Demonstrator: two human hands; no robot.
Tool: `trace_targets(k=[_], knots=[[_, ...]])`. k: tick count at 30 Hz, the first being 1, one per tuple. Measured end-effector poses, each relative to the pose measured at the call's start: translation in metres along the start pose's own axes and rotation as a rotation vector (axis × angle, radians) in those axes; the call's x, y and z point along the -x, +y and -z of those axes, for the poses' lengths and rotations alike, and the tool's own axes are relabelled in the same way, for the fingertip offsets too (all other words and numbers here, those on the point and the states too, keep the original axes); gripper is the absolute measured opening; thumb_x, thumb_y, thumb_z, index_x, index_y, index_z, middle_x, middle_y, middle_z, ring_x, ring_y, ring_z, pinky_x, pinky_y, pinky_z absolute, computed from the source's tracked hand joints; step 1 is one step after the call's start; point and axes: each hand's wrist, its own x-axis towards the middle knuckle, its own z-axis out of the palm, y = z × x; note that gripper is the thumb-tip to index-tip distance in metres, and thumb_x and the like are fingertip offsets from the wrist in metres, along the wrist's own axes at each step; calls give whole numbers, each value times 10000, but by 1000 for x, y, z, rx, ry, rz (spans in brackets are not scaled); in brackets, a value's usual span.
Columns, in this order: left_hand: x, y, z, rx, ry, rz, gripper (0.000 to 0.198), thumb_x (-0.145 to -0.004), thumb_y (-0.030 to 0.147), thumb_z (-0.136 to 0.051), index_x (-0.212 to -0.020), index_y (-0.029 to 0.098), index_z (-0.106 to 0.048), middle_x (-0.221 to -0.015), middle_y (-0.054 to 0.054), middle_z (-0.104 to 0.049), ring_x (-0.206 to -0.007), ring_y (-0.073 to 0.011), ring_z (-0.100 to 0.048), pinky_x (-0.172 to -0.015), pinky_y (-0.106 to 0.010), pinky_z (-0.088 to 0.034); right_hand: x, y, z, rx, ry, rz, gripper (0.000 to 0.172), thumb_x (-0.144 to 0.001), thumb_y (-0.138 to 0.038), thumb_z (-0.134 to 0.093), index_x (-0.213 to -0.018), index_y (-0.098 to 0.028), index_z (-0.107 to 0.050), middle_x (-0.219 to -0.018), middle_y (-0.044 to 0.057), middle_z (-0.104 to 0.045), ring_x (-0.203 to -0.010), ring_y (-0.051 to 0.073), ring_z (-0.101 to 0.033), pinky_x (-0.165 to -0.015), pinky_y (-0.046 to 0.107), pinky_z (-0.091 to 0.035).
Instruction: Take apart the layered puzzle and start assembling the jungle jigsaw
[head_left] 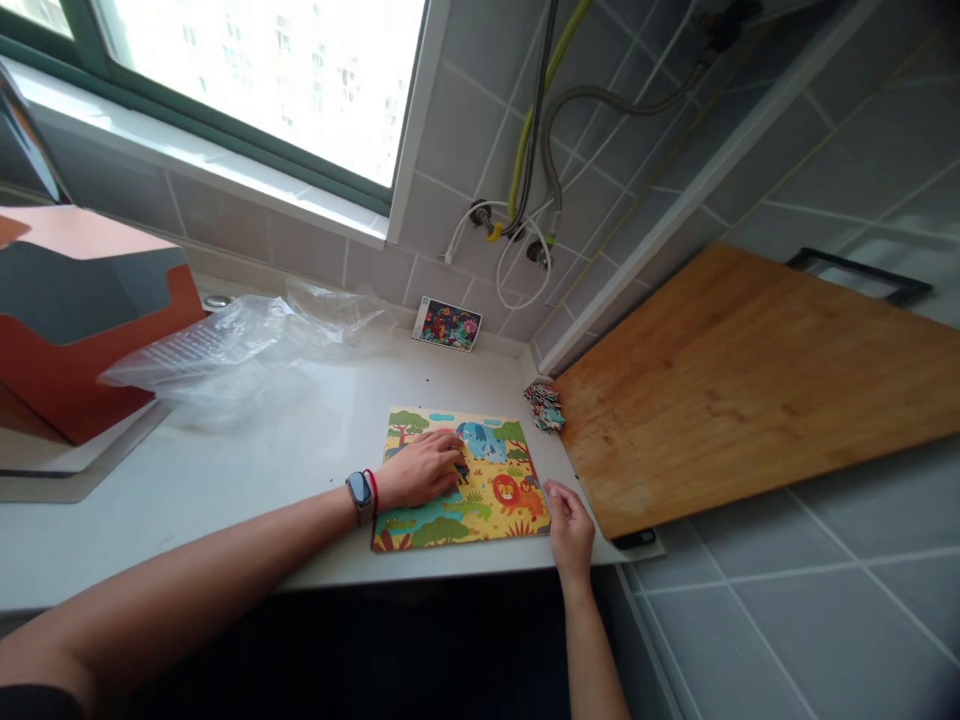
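Well to the left of the animal picture board (476, 500) stands an orange-red box (112, 370), and between the two, towards the wall, a crumpled clear plastic bag (247, 345) sprawls on the white surface (300, 430). The left hand (426, 468) rests palm down on the picture board, fingers bent; I cannot tell whether it pins anything beneath. Behind the picture board a small printed card (448, 325) leans at the wall. The picture board itself lies near the surface's front edge and looks thin, light and fairly stiff, likely to slide, so its opposite edges seem the best hold. At its right edge is the right hand (570, 520), fingers drawn together, its grip unclear. Just beyond its far right corner sits a heap of small pieces (544, 407); right of that, a large wooden board (750, 390) limits room on that side.
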Motion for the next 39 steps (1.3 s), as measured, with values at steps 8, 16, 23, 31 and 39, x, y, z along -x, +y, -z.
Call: trace_targets(k=[8, 16, 23, 31, 39], knots=[[0, 5, 0, -126, -60, -21, 324, -1003, 344, -522, -1243, 222, -703, -1439, -116, -631, -1390, -306, -534, -1228, -535, -355, 0, -3, 0, -7, -19, 48, 406, -894, -554, -593, -931, -185, -759, -1010, 166, -795, -952, 300, -760, -878, 426, -619], [9, 10, 0, -280, -223, 180, 657, -1004, 558, -473, -1574, 230, -457, -1674, -155, -349, -1547, -430, -288, -1217, -662, -251, 3, -7, 2, -25, -59, 38, 366, -911, -519, -543, -895, -211, -740, -944, 152, -804, -907, 307, -766, -872, 421, -608], [38, 17, 14, -331, -302, 232, 706, -1023, 661, -377, -1625, 293, -357, -1712, -117, -240, -1577, -420, -200, -1231, -650, -216, 2, -8, 3, -31, -28, 41, 342, -906, -486, -511, -832, -217, -709, -878, 130, -803, -862, 285, -773, -822, 374, -597], [103, 60, 16, -408, -378, 193, 888, -958, 763, -430, -1670, 288, -190, -1734, -110, -160, -1590, -412, -145, -1254, -602, -203, 3, -9, 5, -35, -40, 42, 333, -902, -457, -510, -799, -214, -714, -812, 94, -786, -797, 256, -742, -794, 341, -560], [120, 71, 18, -441, -309, 228, 674, -1049, 587, -400, -1654, 327, -254, -1718, -77, -260, -1586, -361, -213, -1237, -587, -282, 3, -12, 6, -25, -148, 107, 309, -897, -417, -544, -884, -224, -786, -945, 94, -807, -890, 262, -748, -841, 350, -576]])
